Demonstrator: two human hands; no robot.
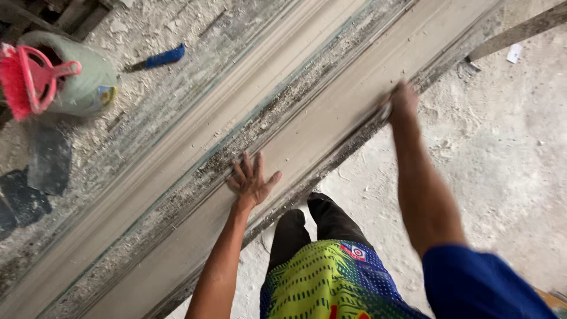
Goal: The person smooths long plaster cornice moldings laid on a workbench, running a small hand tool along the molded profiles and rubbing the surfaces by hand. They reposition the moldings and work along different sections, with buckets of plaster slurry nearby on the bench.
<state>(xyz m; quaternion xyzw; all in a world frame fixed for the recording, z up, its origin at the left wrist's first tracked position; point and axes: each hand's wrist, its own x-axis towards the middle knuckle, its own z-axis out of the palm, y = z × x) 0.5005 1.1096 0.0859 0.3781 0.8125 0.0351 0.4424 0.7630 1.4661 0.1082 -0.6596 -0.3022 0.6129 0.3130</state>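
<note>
**Head view: two hands on a long plaster moulding**

Head camera looks straight down at a long pale plaster moulding (pixel 331 112) running diagonally from lower left to upper right across a dusty workbench (pixel 147 118). The left hand (pixel 251 180) lies open and flat on the moulding, fingers spread. The right hand (pixel 401 100), further up the strip at its near edge, is closed around a small tool (pixel 385 112) that is too blurred to identify. Below, the person's dark trousers and a yellow-green patterned shirt show, with a blue sleeve on the right arm. At upper left a grey-green sack (pixel 82 77) carries a pink hand brush (pixel 29 77); a blue-handled tool (pixel 159 58) lies just beside it. Dark flat pieces (pixel 47 156) rest at the left edge. Grey concrete floor (pixel 508 165) fills the right side.
</note>
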